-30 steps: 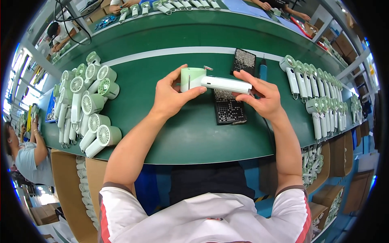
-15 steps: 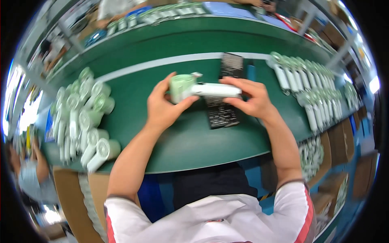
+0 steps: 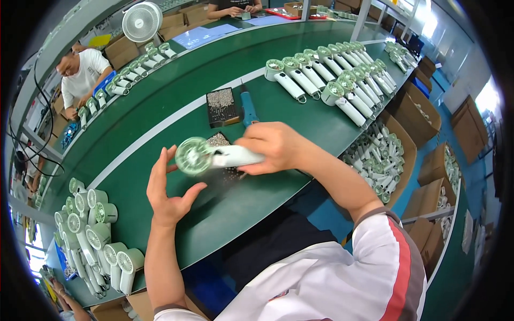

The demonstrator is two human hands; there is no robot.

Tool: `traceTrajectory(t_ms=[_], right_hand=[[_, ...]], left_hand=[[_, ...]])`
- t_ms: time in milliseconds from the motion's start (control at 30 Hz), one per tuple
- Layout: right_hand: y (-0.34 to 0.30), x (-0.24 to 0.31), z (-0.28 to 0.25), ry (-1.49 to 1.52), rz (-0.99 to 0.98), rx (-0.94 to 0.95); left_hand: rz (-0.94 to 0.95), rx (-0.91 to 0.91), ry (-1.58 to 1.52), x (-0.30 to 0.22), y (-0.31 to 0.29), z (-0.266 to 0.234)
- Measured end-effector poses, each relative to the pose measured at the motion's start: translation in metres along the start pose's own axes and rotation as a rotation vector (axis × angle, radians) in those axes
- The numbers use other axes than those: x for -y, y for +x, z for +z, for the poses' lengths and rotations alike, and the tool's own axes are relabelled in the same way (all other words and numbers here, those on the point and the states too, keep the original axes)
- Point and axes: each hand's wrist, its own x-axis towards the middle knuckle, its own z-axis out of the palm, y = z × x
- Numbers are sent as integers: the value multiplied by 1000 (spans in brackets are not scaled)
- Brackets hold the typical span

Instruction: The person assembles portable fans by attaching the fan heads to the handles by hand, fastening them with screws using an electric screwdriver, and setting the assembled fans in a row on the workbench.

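Observation:
A handheld fan (image 3: 235,156) with a pale green round head and a white handle is held above the green table. My right hand (image 3: 276,147) is closed around the end of its handle. Beside the fan head, my left hand (image 3: 171,187) is open, thumb and fingers spread, apparently not gripping it. Under the fan, a small black tray of screws (image 3: 218,138) is partly hidden. Another black screw tray (image 3: 227,116) lies farther off, next to a teal electric screwdriver (image 3: 248,107).
Rows of handheld fans (image 3: 292,85) lie at the right of the table (image 3: 209,230). More are piled at the left (image 3: 80,224). A cardboard box of fans (image 3: 409,147) stands below the right edge. Across the bench, a person (image 3: 88,75) works beside a row of fans.
My view has swung right. The left hand has let go of the fan head and opened, while the right hand keeps the handle; the fan head tilts more toward me.

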Motion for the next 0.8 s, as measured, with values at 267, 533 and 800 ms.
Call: traceTrajectory(t_ms=[267,533,800], right_hand=[[-125,1,-116,-515,606,-36],[-179,-16,-132,-653,864,81],[-148,-11,-115,-911,827,171]], left_hand=[[-85,10,-65,9,-2,6],[-161,32,-87,22,-9,12],[-270,142,-111,22,-13,10]])
